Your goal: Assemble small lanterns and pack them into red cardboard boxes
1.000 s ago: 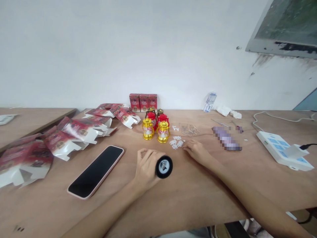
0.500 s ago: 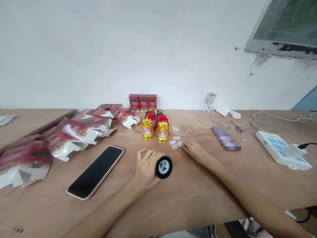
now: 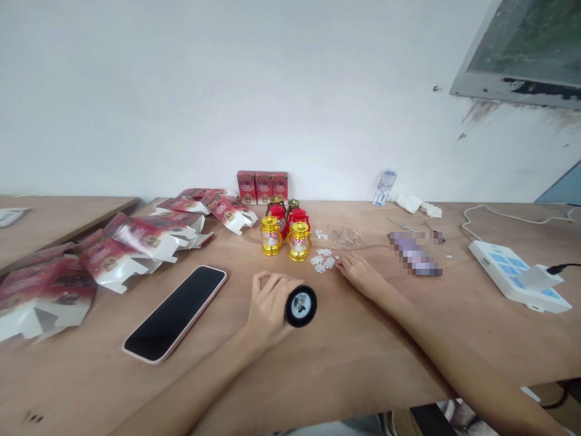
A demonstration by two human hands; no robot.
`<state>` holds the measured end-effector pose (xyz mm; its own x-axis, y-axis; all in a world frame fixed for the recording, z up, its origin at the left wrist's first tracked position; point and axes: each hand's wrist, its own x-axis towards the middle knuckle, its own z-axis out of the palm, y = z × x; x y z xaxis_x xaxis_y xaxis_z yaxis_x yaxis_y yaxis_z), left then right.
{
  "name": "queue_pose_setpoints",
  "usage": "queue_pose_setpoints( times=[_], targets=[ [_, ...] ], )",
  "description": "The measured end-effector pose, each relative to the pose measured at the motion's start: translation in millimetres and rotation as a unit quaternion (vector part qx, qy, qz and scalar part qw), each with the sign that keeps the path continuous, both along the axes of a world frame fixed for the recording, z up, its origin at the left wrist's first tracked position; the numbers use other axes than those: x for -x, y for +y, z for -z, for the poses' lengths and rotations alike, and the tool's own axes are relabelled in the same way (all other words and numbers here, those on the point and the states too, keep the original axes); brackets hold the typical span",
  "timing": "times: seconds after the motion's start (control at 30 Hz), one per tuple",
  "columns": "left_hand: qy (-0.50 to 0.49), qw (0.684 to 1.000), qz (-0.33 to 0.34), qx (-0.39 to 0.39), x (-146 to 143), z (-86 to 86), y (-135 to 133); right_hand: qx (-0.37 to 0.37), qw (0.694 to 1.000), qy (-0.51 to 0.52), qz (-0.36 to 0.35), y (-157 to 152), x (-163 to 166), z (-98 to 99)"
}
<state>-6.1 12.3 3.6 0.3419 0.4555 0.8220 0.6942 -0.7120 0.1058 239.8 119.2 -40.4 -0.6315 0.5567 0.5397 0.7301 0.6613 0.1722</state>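
My left hand [image 3: 271,303] is closed around a black round-ended object [image 3: 301,306]. Its open end faces me and shows a white inside with small silvery parts; the rest of it is hidden by the hand. On the tabletop to the right, my right hand [image 3: 358,274] has its fingers drawn together at the edge of a pile of small white pieces [image 3: 323,260]. Whatever its fingertips pinch is too small to make out. Thin metal wire pieces [image 3: 345,237] lie just beyond. Several small lanterns, gold [image 3: 298,242], red [image 3: 276,212] and dark bronze, stand upright behind the hands.
Unfolded red boxes [image 3: 136,236] spread along the left, near a phone [image 3: 177,315]. Three folded red boxes [image 3: 263,188] stand against the wall. Rightward are a clear plastic item [image 3: 385,186], white tissue [image 3: 408,202], a blurred purple object [image 3: 414,253] and a power strip [image 3: 517,275].
Both hands keep almost the same place and grip. The view has shifted very slightly; nothing has visibly been picked up or let go.
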Motion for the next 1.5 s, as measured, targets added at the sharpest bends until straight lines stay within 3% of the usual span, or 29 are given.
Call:
queue_pose_setpoints(
  times=[0.23,0.3,0.43,0.6,0.93,1.17,1.5],
  targets=[
    [-0.004,1.000,0.003,0.007,0.6,0.9,0.1,0.008,0.998,0.062,-0.008,-5.8,3.6,-6.7],
    [-0.002,1.000,0.000,0.009,0.5,0.5,0.0,0.023,0.991,0.129,-0.023,-18.8,10.4,-15.3],
    [0.012,1.000,-0.010,0.011,-1.1,-1.8,-0.9,0.077,0.944,0.306,-0.097,-59.5,31.8,-38.8],
    [0.040,0.999,-0.022,0.009,-5.7,-2.5,-2.9,0.033,0.939,0.266,-0.215,-92.1,49.4,-49.8],
    [0.066,0.997,-0.033,-0.005,-11.2,-0.4,-4.2,-0.058,0.951,0.185,-0.242,-94.4,54.4,-51.8],
    [0.077,0.996,-0.036,-0.008,-11.0,-0.3,-4.8,0.041,0.929,0.273,-0.246,-94.2,54.9,-40.2],
    [0.084,0.996,-0.028,-0.023,-10.2,0.9,-3.3,0.157,0.911,0.326,-0.199,-101.9,57.2,-57.1]
  ],
)
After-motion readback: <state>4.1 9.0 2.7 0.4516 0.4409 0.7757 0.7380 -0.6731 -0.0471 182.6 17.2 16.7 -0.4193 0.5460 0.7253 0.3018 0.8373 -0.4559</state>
